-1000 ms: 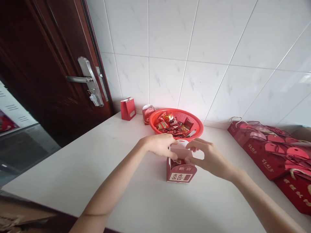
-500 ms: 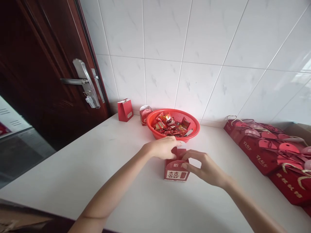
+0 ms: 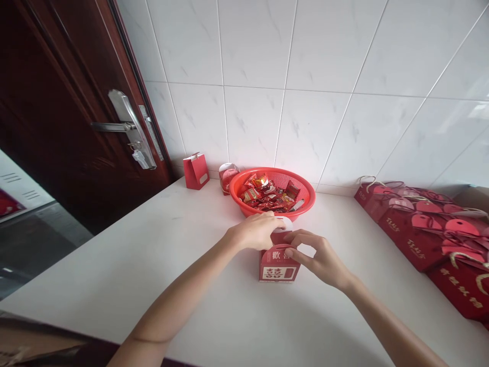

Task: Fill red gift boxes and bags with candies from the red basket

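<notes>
A small red gift box [image 3: 278,272] with white and gold Chinese lettering stands upright on the white table. Its curved front flap is raised, and a pale rear flap shows behind it. My left hand [image 3: 257,229] reaches over the box's back left side, its fingers curled at the rear flap; the fingertips are partly hidden. At the right edge of the front flap, my right hand [image 3: 315,255] pinches the card between thumb and fingers. Just behind the box is a red plastic basket [image 3: 307,206] holding several wrapped snacks [image 3: 267,196].
Against the tiled wall stand a plain red box [image 3: 196,172] and a smaller red-and-white box [image 3: 228,179]. Red gift boxes with rope handles [image 3: 416,224] line the right side of the white table [image 3: 153,260]. A dark wooden door [image 3: 76,102] is at the left.
The front flap of the box now stands more upright and shows more lettering. Both hands stay at the box with small shifts. The camera view has tilted slightly.
</notes>
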A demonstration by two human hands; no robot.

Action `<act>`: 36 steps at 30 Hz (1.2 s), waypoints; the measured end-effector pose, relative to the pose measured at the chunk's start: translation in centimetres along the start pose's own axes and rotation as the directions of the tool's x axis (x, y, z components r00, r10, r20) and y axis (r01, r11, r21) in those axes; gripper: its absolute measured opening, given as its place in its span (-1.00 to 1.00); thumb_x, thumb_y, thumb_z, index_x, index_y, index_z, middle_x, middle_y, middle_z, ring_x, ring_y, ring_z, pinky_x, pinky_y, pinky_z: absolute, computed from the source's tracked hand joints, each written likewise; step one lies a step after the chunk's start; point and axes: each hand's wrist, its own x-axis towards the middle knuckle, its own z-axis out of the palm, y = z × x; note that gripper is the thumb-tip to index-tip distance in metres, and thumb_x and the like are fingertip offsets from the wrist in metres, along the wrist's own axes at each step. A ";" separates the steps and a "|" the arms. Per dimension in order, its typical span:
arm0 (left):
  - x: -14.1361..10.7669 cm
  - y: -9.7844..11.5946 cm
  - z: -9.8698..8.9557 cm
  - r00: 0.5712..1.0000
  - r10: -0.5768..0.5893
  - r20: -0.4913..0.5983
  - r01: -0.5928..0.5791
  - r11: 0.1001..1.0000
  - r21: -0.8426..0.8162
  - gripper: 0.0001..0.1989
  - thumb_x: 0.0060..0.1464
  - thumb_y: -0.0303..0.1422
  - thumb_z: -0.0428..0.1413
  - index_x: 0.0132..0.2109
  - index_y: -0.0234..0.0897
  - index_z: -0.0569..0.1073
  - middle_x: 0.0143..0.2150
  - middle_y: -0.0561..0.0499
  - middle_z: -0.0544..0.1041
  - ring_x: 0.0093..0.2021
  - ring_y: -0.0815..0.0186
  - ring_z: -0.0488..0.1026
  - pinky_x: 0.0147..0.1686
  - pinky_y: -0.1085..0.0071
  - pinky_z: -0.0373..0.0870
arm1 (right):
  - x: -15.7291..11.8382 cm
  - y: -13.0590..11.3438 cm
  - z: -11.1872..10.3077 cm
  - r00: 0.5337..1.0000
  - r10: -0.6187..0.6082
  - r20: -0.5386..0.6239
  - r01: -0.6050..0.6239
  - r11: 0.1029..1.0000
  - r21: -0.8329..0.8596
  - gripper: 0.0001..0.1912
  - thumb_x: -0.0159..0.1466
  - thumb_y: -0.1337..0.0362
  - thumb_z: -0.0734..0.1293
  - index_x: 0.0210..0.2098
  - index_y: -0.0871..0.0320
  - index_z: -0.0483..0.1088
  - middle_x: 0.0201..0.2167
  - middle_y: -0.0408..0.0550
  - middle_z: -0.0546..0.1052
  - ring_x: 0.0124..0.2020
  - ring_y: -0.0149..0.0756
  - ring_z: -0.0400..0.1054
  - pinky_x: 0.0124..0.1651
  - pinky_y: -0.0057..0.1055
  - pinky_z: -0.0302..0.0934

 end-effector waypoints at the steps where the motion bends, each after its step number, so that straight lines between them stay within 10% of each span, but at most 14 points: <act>1: 0.0 -0.1 0.0 1.000 -0.004 -0.001 0.004 1.000 0.000 -0.48 0.00 -0.23 0.24 0.15 0.01 0.44 -0.01 -0.08 0.42 0.01 0.01 0.42 -0.12 0.25 0.39 | 0.0 0.1 0.0 1.000 -0.012 0.002 0.012 1.000 -0.005 -0.66 0.37 0.00 0.32 -0.39 0.10 0.46 -0.06 0.04 0.60 -0.07 -0.15 0.50 -0.06 -0.24 0.39; 20: -1.2 0.1 -1.7 0.995 0.070 0.068 -0.062 0.992 -0.107 -0.43 0.18 -0.38 0.09 0.32 0.07 0.35 0.18 0.00 0.48 0.19 0.11 0.39 0.06 0.28 0.33 | 0.2 0.0 -0.4 0.994 -0.107 0.034 0.110 0.987 -0.115 -0.67 0.43 0.04 0.26 -0.34 0.08 0.48 -0.23 0.00 0.62 -0.18 -0.18 0.46 -0.12 -0.23 0.39; 27: -2.1 -0.1 -2.4 1.000 -0.020 -0.018 0.016 0.979 -0.205 -0.36 0.32 0.00 -0.02 0.44 -0.06 0.14 0.36 -0.07 0.38 0.24 0.10 0.39 0.03 0.31 0.34 | 0.0 -0.2 -0.6 0.990 -0.142 -0.020 0.138 0.983 -0.122 -0.79 0.38 0.12 0.32 -0.33 0.06 0.49 -0.17 0.02 0.62 -0.12 -0.14 0.48 -0.05 -0.17 0.40; 32: -2.1 0.0 -2.6 0.997 0.009 0.081 0.001 0.992 -0.127 -0.61 0.23 -0.01 0.06 -0.08 -0.21 0.55 -0.11 -0.03 0.58 -0.14 0.20 0.50 -0.26 0.39 0.31 | 0.4 0.2 -0.3 0.998 -0.020 -0.052 0.013 0.992 -0.128 -0.85 0.32 0.15 0.35 -0.32 0.06 0.49 -0.14 0.00 0.60 -0.12 -0.14 0.47 -0.06 -0.18 0.38; 36: -1.7 0.2 -1.9 0.994 -0.006 0.113 0.015 0.997 -0.080 -0.62 0.14 0.01 0.13 -0.24 -0.23 0.53 -0.10 -0.05 0.46 -0.16 0.21 0.45 -0.27 0.38 0.30 | 0.5 0.6 -0.1 0.994 0.017 -0.111 -0.035 0.987 -0.157 -0.87 0.30 0.15 0.38 -0.27 0.05 0.52 -0.10 -0.01 0.57 -0.08 -0.13 0.46 0.01 -0.16 0.36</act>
